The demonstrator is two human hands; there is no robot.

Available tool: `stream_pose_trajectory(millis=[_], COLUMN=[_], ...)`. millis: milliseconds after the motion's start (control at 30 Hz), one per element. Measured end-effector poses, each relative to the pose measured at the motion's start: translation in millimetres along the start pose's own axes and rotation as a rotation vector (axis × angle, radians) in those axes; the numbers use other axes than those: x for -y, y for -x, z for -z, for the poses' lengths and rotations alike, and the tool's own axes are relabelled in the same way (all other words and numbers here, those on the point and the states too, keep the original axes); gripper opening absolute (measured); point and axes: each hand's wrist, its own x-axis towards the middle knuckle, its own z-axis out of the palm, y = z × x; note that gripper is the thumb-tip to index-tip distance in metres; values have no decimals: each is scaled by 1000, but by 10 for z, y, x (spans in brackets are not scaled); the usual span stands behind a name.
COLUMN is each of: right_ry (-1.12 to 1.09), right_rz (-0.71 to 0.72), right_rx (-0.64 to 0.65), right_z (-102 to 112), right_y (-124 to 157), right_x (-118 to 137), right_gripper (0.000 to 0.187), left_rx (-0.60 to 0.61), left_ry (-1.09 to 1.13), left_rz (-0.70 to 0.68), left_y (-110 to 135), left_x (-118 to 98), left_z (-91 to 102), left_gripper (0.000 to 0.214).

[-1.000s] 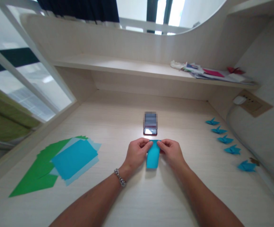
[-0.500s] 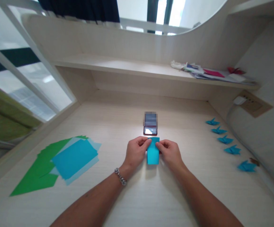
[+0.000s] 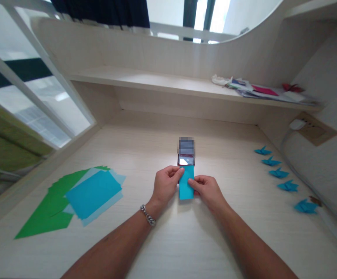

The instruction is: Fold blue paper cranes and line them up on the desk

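Note:
A folded blue paper strip (image 3: 186, 186) lies upright on the pale wooden desk (image 3: 168, 240), in front of a phone (image 3: 186, 155) with a lit screen. My left hand (image 3: 164, 185) pinches the strip's left edge near its top; a metal bracelet sits on that wrist. My right hand (image 3: 207, 190) pinches the strip's right edge near the middle. Both hands have their fingers closed on the paper.
A stack of blue and green paper sheets (image 3: 81, 195) lies at the left. Several folded blue paper cranes (image 3: 279, 173) line the right side. A shelf (image 3: 162, 83) behind holds papers (image 3: 258, 91). A wall socket (image 3: 313, 130) with a cable is at right.
The blue paper has been narrowed from a wider fold into a slim strip. Both hands shifted slightly toward the phone, and my right hand slid down the strip's edge.

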Motion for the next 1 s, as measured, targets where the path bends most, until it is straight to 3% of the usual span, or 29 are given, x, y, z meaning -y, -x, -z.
stream_pose_trajectory(millis=[300,533,1000], right_ry=[-88,-215,-167], right_rz=[-40,-3,15], right_rx=[2,-56,-53], right_z=[12,96,110], right_y=[-9,-15,-44], right_x=[15,90,53], right_gripper=[33,32,33], left_rx=[41,266,311], left_ry=[183,217,64], left_rz=[119,232,157], left_y=[-13,26,17], left_x=[-7,-9,17], left_z=[-16,-17,5], left_gripper=[33,28,29])
